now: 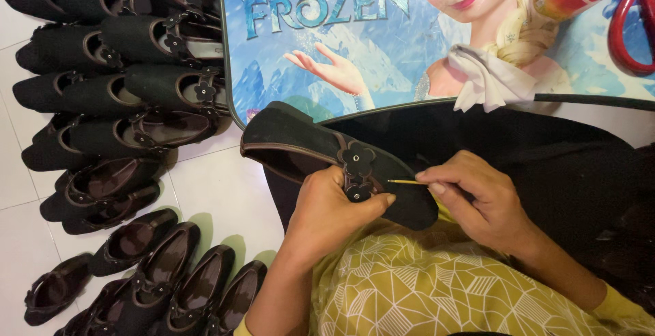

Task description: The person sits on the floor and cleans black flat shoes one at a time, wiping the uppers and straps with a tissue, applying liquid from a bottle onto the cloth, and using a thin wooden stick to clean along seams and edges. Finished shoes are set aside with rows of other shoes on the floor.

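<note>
Left hand [332,206] clamped round the black shoe [300,146], thumb by the flower trim [357,158] — the shoe sits across the lap, toe toward the low table [382,49]. Right hand [477,199] pinches a thin yellowish stick [406,182], its tip at the strap. The shoe looks light, with a soft felt-like upper and a stiffer sole — best gripped at the sole and rim, as here. Rows of shoes [116,104] wait on the floor [205,179].
</note>
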